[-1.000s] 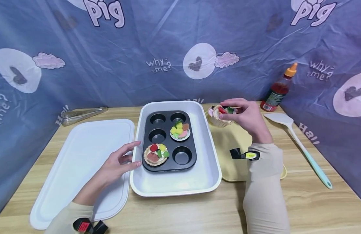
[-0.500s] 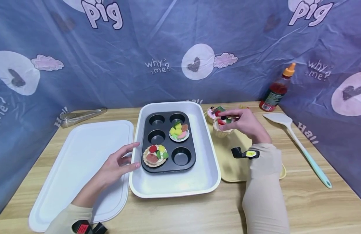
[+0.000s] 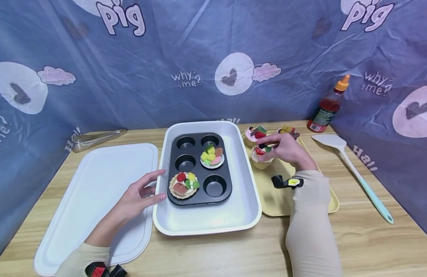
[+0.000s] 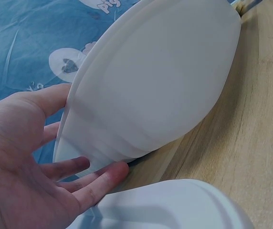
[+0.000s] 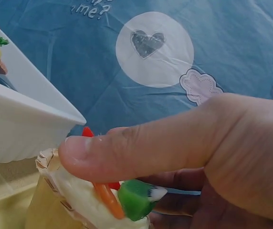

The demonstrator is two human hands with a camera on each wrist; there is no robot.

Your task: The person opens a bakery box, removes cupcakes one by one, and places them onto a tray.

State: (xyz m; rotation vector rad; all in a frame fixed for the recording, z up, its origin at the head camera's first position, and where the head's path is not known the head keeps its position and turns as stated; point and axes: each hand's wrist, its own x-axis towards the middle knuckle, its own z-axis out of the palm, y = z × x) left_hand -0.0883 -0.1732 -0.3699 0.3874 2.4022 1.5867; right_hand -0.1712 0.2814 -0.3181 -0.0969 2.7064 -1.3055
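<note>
My right hand (image 3: 286, 149) pinches a cupcake (image 3: 261, 161) over the yellow tray (image 3: 275, 192). The cupcake has a beige pleated cup, cream, red fruit pieces and a green piece. In the right wrist view the thumb (image 5: 103, 160) lies across its top; the other fingers are partly hidden behind. My left hand (image 3: 137, 196), fingers spread and relaxed, touches the left side of a deep white pan (image 3: 206, 221). Inside the pan sits a black muffin tin (image 3: 199, 198), bearing a fruit tart (image 3: 183, 184) at front left and a fruit-topped cupcake (image 3: 212, 157) in the middle right cup.
Two more cupcakes, one pink-topped (image 3: 255, 134) and one with brown pieces (image 3: 287, 130), stand at the back of the yellow tray. A white board (image 3: 102, 192) and tongs (image 3: 97, 139) lie left. A sauce bottle (image 3: 325, 109) and a spatula (image 3: 353, 169) are right.
My right hand has brought the cupcake toward me and slightly lower, uncovering the pink-topped cupcake and the one with brown pieces behind it. The left hand stays at the pan's side.
</note>
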